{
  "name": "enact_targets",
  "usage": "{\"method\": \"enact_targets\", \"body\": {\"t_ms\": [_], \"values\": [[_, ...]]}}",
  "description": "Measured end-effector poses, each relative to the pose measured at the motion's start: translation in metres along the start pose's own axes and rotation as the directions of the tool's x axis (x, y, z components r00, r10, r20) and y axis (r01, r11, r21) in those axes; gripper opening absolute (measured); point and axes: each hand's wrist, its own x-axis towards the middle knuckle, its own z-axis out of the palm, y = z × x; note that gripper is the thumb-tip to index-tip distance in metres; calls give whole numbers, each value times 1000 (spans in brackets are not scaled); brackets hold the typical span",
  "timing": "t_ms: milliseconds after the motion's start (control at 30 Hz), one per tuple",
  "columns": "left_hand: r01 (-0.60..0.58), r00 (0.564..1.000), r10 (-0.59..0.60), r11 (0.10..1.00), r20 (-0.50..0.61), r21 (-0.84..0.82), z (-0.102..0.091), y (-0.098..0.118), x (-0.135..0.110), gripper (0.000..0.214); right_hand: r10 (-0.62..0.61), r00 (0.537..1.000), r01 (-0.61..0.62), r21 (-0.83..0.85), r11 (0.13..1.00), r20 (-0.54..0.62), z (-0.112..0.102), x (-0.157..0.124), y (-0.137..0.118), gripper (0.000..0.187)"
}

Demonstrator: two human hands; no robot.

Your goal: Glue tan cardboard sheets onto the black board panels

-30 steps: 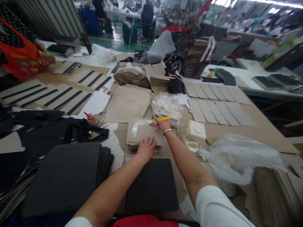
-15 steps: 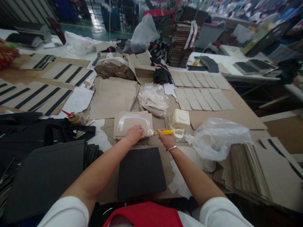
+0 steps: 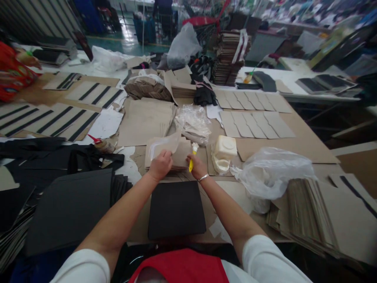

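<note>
1 thin tan card [image 3: 168, 144], white-streaked, pinched by L hand [image 3: 161, 165]; slim yellow-hdl. brush [image 3: 194, 153] in R hand [image 3: 198, 167].

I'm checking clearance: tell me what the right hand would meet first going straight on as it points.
The right hand would probably meet the stack of brown sheets first; depth is unclear, so they may already touch.

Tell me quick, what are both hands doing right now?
Left hand: closed, pinching a brown sheet smeared with white, partly raised off the stack.
Right hand: closed, holding a yellow brush, bristles pointing away.
</note>
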Motion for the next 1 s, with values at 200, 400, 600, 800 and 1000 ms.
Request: {"method": "enact_targets", "body": {"t_ms": [200, 400, 600, 800, 1000], "values": [[211, 682, -548, 782, -485, -587, -55, -16, -54, 22, -93, 996, 91, -121, 988, -6, 13, -6, -25, 21], [114, 645, -759, 204, -84, -972, -55, 13, -109, 41, -43, 997, 55, 238, 970, -57, 22, -41, -52, 26], [182, 705, -672, -138, 227, -974, -34, 36, -146, 49, 43, 981, -14, 150, 989, -191, 3, -83, -31, 37], [298, 734, -566, -229, 376, -927, -12, 51, -181, 49, 151, 965, -142, 56, 988, -214, -21, -137, -2, 34], [496, 619, -676, -59, 400, -867, -1, 32, -219, 41, 78, 968, -104, -102, 989, -237, -36, -171, 20, 28]]}}
